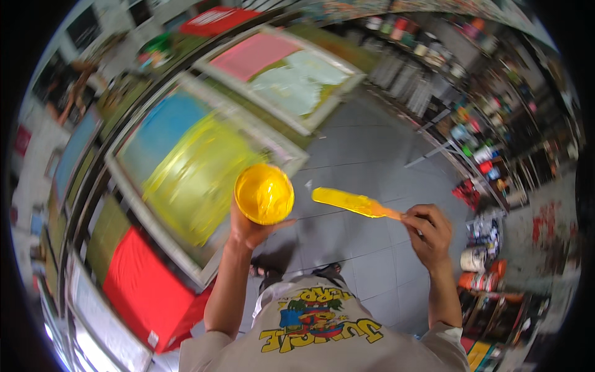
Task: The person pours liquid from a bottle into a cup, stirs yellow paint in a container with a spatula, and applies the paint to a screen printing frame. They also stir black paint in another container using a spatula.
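Observation:
My left hand (249, 233) holds up a round tub of yellow ink (265, 193), its mouth facing me and the inside thickly coated. Between the thumb and fingers of my right hand (429, 230) is the thin end of an ink spatula (350, 201). Yellow ink covers its broad blade, which points left toward the tub without touching it. Beyond my left hand lies a framed printing screen (207, 155), its mesh smeared with yellow over the near part and blue at the far part.
A second framed screen (285, 77) with pink and pale areas lies farther back. Red cloth (149, 291) drapes at the left. Shelves with bottles and cans (477, 139) line the right side, above a grey tiled floor (365, 248). Buckets (477, 260) stand at the right.

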A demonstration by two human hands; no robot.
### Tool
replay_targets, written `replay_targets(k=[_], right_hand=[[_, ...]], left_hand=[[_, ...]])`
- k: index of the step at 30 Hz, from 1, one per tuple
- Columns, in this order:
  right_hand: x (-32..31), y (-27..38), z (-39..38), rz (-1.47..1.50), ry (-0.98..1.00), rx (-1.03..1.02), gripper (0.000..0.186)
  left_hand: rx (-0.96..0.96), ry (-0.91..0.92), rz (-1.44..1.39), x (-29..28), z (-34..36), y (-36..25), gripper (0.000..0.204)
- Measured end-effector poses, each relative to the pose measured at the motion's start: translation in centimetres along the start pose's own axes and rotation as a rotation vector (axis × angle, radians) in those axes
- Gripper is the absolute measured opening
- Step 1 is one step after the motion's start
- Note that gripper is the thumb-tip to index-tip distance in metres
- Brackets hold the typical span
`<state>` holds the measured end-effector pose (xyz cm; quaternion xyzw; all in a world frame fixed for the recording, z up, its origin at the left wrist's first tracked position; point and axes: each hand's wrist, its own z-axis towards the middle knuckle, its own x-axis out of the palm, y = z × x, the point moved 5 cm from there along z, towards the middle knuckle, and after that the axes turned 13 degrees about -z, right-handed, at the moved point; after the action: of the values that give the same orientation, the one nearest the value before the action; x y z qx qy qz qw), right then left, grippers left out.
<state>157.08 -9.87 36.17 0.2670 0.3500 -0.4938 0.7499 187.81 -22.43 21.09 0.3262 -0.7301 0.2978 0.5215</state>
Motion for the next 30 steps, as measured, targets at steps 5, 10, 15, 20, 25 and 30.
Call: replay_targets(k=[5, 10, 15, 20, 25, 30], right_hand=[[-4.8, -9.2, -8.7, 0.334, 0.269, 0.589, 0.015], [-10.1, -18.1, -18.6, 0.346, 0.314, 0.86, 0.02], [-15.0, -25.9, -24.9, 0.282, 0.465, 0.989, 0.027], [-17.3, -33.9, -27.1, 0.078, 0.421, 0.994, 0.029], [-18.6, -44.1, -29.2, -0.133, 0.257, 1.076, 0.037], [-23.7, -55.3, -32.6, -0.203, -0.177, 1.334, 0.045]], left_hand=[[-0.145, 0.22, 0.24, 2.7, 7.7, 15.9, 0.062], [-0.377, 0.126, 0.362, 4.8, 13.1, 31.1, 0.075], [-0.244, 0.451, 0.914, 7.9, 19.8, 43.3, 0.044], [-0.558, 0.42, 0.859, 7.6, 27.3, 54.4, 0.047], [-1.055, 0.155, 0.404, 8.7, 34.7, 64.8, 0.05], [-1.031, 0.426, 0.607, 8.7, 46.0, 73.6, 0.054]])
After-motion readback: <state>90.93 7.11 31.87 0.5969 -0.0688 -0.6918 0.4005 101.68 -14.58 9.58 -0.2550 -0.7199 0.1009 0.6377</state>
